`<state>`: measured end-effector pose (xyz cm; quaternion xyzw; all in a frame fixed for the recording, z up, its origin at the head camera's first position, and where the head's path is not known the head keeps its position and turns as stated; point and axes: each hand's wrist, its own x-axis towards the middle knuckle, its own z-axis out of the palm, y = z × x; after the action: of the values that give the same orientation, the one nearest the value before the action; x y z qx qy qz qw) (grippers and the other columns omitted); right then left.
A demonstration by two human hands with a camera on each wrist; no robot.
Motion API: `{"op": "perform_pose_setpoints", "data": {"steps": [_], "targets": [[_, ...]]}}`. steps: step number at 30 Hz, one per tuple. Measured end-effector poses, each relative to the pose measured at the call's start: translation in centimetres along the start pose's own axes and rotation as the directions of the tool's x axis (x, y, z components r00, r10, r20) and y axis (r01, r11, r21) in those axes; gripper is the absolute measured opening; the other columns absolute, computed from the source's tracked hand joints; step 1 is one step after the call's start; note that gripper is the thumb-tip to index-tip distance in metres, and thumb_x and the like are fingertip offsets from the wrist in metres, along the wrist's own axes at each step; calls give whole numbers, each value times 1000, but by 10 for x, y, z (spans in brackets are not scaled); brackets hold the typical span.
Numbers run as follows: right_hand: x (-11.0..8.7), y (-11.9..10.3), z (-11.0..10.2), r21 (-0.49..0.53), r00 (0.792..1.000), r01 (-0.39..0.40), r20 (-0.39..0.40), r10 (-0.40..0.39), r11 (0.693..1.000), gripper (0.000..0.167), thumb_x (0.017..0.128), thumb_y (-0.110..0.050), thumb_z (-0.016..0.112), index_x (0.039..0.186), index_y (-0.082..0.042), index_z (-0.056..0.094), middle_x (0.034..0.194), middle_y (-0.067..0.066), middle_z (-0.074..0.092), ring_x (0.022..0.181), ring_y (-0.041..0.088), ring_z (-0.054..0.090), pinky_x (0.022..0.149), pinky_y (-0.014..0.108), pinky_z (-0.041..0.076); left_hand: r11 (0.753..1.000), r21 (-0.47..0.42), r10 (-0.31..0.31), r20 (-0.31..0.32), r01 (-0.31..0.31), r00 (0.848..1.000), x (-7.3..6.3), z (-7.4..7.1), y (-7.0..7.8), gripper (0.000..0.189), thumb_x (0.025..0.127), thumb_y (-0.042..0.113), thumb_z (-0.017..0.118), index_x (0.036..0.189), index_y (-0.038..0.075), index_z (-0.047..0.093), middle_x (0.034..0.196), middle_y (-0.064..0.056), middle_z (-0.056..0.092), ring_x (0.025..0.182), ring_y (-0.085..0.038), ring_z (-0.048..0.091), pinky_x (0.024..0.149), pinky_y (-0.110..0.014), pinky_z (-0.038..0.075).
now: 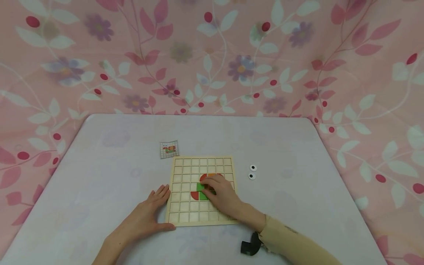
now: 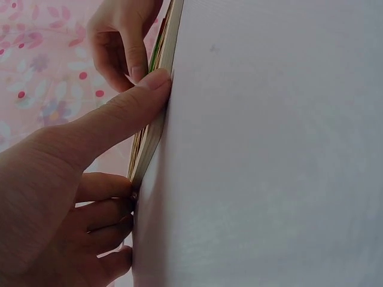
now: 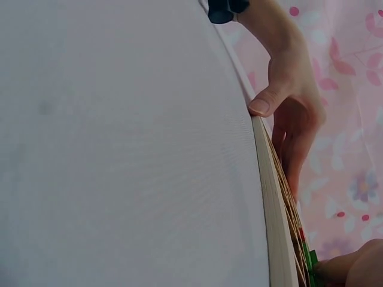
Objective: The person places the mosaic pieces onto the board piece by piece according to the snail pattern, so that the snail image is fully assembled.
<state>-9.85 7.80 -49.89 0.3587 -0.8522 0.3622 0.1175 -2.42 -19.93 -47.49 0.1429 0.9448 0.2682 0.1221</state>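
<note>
A square wooden grid board lies on the table. My right hand is over its middle and pinches a green square tile between thumb and fingers. In the right wrist view that green tile stands slightly raised at the fingertips. Beside it are a red rounded tile and another green tile. Red and orange tiles show above the fingers; the hand hides part of the group. My left hand rests at the board's lower left corner, fingers against the left side, thumb at the near edge.
A small pattern card lies past the board's upper left corner. Two round eye pieces lie to the right of the board. A black device hangs by the right sleeve. A floral cloth stands behind the white table.
</note>
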Motion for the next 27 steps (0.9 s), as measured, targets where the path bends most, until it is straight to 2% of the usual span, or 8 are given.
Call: {"op": "perform_pose_setpoints", "data": {"steps": [7,15,20,24,27], "targets": [[6,-5,7,12,1000,-18,17,18,1000,21,85,-10,80,105,-9,73,106,2,70,100,15,64,86,25,57,1000,3,7,-6,-7,1000,-1,0,0,113,66,59,85,150,-2,41,159,-15,35,149,-36,28,120,-57,27],[10,-9,10,20,1000,-4,5,3,1000,19,84,-8,80,103,-9,73,102,0,72,89,12,60,76,20,54,1000,1,12,-6,-12,1000,-1,0,-1,112,67,60,84,150,-2,41,160,-15,34,150,-35,28,120,-57,27],[11,-9,11,7,999,-31,19,31,1000,18,86,-9,79,103,-10,74,103,-1,74,90,12,60,76,21,54,1000,7,14,-4,-14,1000,0,-1,-1,111,67,57,86,149,-3,41,159,-16,35,150,-35,28,120,-56,26],[10,-7,6,3,999,-35,14,35,999,21,86,-11,79,106,-11,75,106,-2,75,94,13,62,79,24,55,1000,-1,10,0,-10,1000,0,-1,-1,111,67,58,86,149,-3,41,159,-15,34,150,-34,28,120,-56,26],[5,0,-6,12,999,-34,-16,34,999,24,84,-10,79,108,-10,75,106,-2,75,91,12,61,77,24,54,1000,-6,10,1,-10,1000,1,0,-1,112,67,58,85,150,-2,41,160,-14,34,150,-33,27,121,-55,25]]}}
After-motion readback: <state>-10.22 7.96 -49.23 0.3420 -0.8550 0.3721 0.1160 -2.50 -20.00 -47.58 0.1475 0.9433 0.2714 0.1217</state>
